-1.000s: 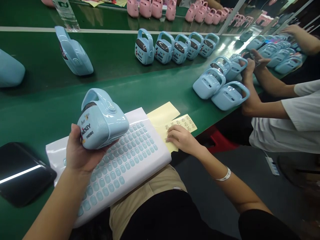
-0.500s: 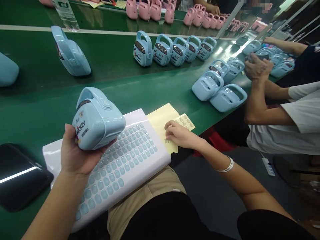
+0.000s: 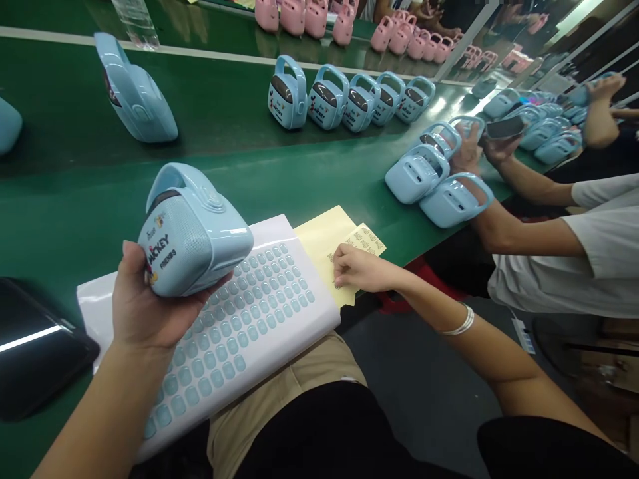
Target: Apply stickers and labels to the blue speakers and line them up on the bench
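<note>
My left hand is wrapped round a light blue portable speaker with a carry handle and "Mickey Friends" print on its front, held tilted above the bench. Beneath it lies a white sheet carrying rows of small clear-blue rounded stickers. Beside that sheet, my right hand has its fingers pinched together over a cream label sheet with small dark printing. Its fingertips touch the sheet; whatever they pinch is too small to make out. A plain yellow sheet lies under the labels.
Several blue speakers stand in a row at the back, with more lying to the right. One speaker and a bottle are back left. A black glossy object lies left. A co-worker's hands are at the right.
My right thumb and fingers have drawn closer together over the label sheet. The speaker in my left hand has shifted slightly. The co-worker's hand has reached toward the speakers at the right.
</note>
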Motion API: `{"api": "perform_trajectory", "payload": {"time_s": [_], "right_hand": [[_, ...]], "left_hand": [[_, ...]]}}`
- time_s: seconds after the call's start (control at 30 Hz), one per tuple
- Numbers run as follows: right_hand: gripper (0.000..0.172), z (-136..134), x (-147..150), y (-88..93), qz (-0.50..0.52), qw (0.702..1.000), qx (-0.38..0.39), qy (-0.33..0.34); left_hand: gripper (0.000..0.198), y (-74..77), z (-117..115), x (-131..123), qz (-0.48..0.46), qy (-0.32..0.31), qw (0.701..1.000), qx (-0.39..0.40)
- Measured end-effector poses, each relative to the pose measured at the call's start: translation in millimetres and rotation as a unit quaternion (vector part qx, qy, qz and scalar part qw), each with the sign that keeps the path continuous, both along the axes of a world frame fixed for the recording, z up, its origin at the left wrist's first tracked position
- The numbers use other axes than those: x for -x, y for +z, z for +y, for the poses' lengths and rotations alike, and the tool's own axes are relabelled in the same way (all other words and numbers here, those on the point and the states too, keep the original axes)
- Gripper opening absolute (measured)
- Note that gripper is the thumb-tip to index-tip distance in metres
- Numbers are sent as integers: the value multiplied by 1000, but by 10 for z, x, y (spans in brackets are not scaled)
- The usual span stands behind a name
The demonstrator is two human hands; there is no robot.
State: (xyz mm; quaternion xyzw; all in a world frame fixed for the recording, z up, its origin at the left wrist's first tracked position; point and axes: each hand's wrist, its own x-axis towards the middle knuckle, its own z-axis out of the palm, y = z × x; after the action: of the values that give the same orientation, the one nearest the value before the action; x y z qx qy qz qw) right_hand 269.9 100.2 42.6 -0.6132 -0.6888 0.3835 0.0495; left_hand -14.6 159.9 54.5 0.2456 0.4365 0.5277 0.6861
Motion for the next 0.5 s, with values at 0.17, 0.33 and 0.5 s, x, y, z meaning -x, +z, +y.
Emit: {"api": "perform_trajectory", "payload": {"time_s": [0.17,0.33,0.5], "right_hand": [[9,128,-174,31,41,997,51,27],[12,84,-159,-7,31,999,25,2],[14,-34,-17,-47,7,999,-24,-35]], "left_hand": [[37,24,-13,4,-37,28,999,19],[31,66,-8,-13,-31,45,997,45],[30,53,1,-4,-32,32,998,33]]}}
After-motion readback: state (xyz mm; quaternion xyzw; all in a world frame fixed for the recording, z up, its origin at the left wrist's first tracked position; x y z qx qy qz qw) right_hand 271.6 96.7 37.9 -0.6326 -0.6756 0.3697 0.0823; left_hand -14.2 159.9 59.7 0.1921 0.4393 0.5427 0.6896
